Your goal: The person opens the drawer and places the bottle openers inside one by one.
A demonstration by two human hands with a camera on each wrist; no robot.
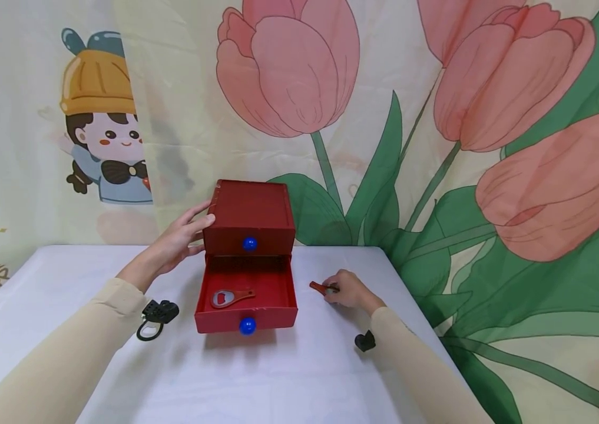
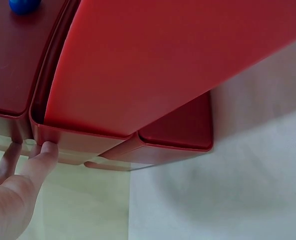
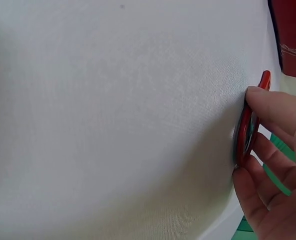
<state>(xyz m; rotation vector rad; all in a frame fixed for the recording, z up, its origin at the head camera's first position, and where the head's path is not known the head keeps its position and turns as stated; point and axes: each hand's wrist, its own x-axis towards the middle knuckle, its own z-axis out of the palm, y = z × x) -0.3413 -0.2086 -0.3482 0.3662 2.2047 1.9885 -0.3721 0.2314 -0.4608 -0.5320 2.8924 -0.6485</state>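
Observation:
A dark red two-drawer box (image 1: 251,206) stands on the table, its lower drawer (image 1: 272,318) pulled out and its upper one closed. In that lower drawer lies a red-handled bottle opener (image 1: 241,294). My left hand (image 1: 174,241) rests with extended fingers against the box's left side; the left wrist view shows its fingertips (image 2: 49,147) touching the side. To the right of the box, my right hand (image 1: 349,290) pinches a red object (image 1: 317,287) between thumb and fingers. In the right wrist view this red-rimmed object (image 3: 243,132) is tilted on edge at the white surface.
The table (image 1: 299,377) has a white cover. Blue round knobs (image 1: 247,325) stick out from the drawer fronts, the lower one toward me. A printed curtain (image 1: 188,118) with tulips hangs behind the table and along its right side.

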